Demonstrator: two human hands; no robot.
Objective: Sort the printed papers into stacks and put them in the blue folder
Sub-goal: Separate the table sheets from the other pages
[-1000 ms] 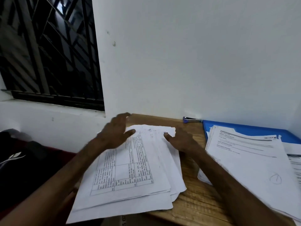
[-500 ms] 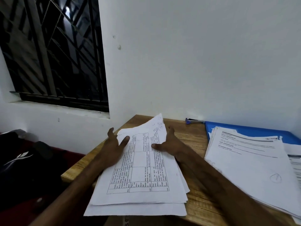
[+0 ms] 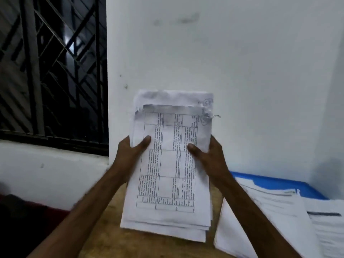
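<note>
A stack of printed papers (image 3: 168,164) with a table on the top sheet stands nearly upright, its lower edge resting on the wooden table (image 3: 115,237). My left hand (image 3: 133,151) grips its left edge, thumb across the front. My right hand (image 3: 206,155) grips its right edge the same way. The sheets are unevenly aligned at top and bottom. The blue folder (image 3: 275,185) lies at the right against the wall, with another pile of printed papers (image 3: 270,216) spread over it.
A white wall (image 3: 223,53) rises right behind the table. A barred window (image 3: 52,67) is at upper left above a white ledge. Something dark (image 3: 22,220) lies on a red surface left of the table.
Both hands gathered the left pile off the table, squared it and raised it from flat to nearly upright. The view tilted up.
</note>
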